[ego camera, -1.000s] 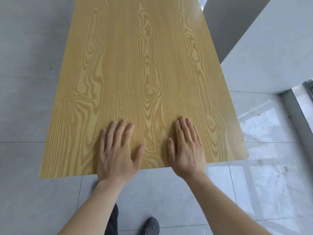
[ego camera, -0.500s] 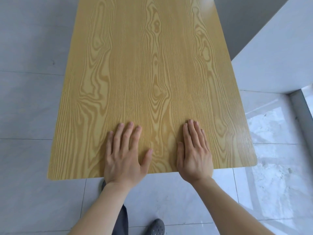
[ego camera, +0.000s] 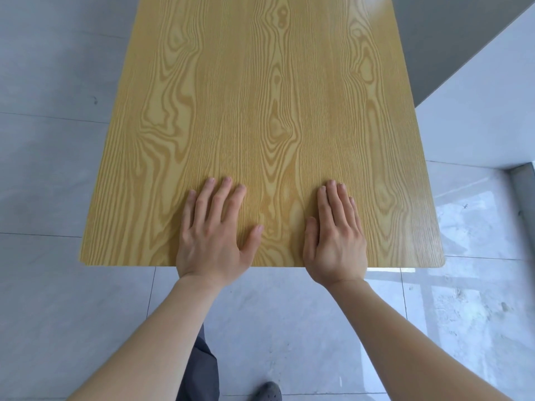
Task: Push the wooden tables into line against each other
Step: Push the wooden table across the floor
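On grey floor tiles (ego camera: 52, 175), the left hand (ego camera: 212, 241) and right hand (ego camera: 335, 244) lie flat, fingers open, on the near edge of a yellow wood-grain bench (ego camera: 260, 111), which has squared up since a second ago, suggesting the push is under way.

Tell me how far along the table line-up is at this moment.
Done: nothing can be confirmed; only one wooden table is in view, and no second table or joint shows. In hand: the left hand and right hand lie flat, fingers open, on its near edge, placed to push it away from the person. Left: bringing it against another table; its far end is out of frame.
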Demonstrator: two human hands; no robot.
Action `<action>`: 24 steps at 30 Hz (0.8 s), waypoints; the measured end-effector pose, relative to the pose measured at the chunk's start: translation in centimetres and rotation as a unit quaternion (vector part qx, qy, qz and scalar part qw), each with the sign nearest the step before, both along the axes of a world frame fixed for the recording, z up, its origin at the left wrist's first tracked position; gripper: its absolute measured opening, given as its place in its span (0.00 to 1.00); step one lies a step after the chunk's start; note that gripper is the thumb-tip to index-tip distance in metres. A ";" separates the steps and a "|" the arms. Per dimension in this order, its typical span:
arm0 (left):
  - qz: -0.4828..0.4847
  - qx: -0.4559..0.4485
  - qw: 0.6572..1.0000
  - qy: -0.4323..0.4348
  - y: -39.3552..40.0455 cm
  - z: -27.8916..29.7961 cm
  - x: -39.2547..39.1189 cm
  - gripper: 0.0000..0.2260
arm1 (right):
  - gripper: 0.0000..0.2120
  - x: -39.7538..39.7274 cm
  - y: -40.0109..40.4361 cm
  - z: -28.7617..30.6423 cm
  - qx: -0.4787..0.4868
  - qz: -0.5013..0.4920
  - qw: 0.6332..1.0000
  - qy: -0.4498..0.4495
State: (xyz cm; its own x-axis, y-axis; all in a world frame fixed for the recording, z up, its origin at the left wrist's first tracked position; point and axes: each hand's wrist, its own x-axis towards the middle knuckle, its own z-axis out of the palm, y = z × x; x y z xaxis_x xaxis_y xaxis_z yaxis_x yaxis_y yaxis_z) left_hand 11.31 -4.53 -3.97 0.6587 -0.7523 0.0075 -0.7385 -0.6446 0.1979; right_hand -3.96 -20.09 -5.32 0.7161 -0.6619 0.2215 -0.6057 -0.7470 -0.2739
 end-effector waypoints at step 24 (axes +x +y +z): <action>-0.003 -0.018 1.000 -0.013 -5.0 -0.3 6.5 0.31 | 0.27 6.4 -4.6 -0.1 -0.017 -0.010 1.000 0.010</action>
State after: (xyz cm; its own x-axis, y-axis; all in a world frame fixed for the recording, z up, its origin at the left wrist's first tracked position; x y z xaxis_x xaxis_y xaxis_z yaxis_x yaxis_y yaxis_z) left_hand 17.80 -9.53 -4.23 0.6531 -0.7554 0.0527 -0.7478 -0.6325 0.2015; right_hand 2.42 -24.67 -5.43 0.7067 -0.6688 0.2306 -0.6262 -0.7431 -0.2360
